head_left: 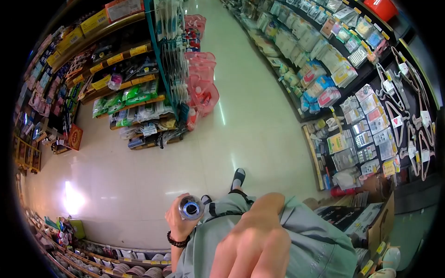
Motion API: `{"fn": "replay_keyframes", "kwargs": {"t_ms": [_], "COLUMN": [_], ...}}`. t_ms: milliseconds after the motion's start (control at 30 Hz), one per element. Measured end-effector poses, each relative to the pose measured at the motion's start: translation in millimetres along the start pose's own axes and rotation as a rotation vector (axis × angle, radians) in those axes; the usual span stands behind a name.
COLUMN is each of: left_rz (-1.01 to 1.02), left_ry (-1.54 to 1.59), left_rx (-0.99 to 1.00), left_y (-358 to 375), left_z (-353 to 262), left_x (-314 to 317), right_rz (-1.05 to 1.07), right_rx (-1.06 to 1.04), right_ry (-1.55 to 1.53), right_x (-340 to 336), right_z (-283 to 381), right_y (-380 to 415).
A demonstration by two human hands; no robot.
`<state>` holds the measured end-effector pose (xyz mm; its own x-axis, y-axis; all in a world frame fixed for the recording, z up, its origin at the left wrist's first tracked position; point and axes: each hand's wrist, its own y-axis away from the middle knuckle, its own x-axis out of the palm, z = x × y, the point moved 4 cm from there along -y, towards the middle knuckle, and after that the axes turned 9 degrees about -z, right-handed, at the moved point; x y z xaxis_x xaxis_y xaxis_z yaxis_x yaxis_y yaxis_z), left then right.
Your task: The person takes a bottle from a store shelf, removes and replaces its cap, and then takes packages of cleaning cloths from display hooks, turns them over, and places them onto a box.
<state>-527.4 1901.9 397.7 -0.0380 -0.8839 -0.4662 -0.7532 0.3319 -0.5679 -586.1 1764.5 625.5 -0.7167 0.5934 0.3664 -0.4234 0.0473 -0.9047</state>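
My left hand [178, 220], with a dark beaded bracelet on its wrist, is wrapped round a clear round bottle-like container [191, 208]. Seen from above, this container has a transparent rim and a dark middle with a bluish ring; its lower part is hidden. Large and close to the camera, my right hand [255, 241] shows its back, with the knuckles bent. Its fingers run out of the bottom of the view, so the fingertips and anything in them are hidden. Below both hands are grey-green clothes [306, 236] and a foot in a dark slipper [238, 177].
Shop shelves [134, 85] with packaged goods stand at the left, with pink baskets [202, 90] at their end. Hangers [396, 113] and small packets hang on the right rack. A cardboard box [382, 222] is close at my right. Bowls [136, 271] line a low shelf at lower left.
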Motion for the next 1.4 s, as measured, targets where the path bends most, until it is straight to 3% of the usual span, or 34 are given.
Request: {"fn": "replay_keyframes", "kwargs": {"t_ms": [500, 567, 667, 767, 800, 900, 1033, 1400], "left_rz": [0.014, 0.01, 0.005, 0.035, 0.067, -0.006, 0.026, -0.005], "left_ry": [-0.059, -0.045, 0.014, 0.046, 0.031, 0.097, 0.018, 0.007], "left_rx": [-0.001, -0.028, -0.042, -0.123, -0.146, -0.096, -0.085, -0.101], "left_y": [-7, -4, -7, -1, -3, 19, -5, 5], "left_z": [0, 3, 3, 8, 8, 39, 10, 21], "left_x": [3, 4, 5, 4, 2, 9, 1, 2], "right_rz": [-0.15, -0.099, 0.05, -0.285, -0.406, -0.581, -0.646, -0.671], "right_rx": [-0.1, -0.027, 0.253, 0.218, 0.355, 0.39, 0.372, 0.335], "right_ry": [0.001, 0.004, 0.077, -0.061, -0.031, 0.01, 0.044, 0.328], "right_x": [-2, -8, -34, -48, -52, -60, -66, -69], "right_z": [2, 3, 12, 5, 8, 7, 2, 0], "right_y": [2, -4, 12, 21, 25, 27, 28, 34]}}
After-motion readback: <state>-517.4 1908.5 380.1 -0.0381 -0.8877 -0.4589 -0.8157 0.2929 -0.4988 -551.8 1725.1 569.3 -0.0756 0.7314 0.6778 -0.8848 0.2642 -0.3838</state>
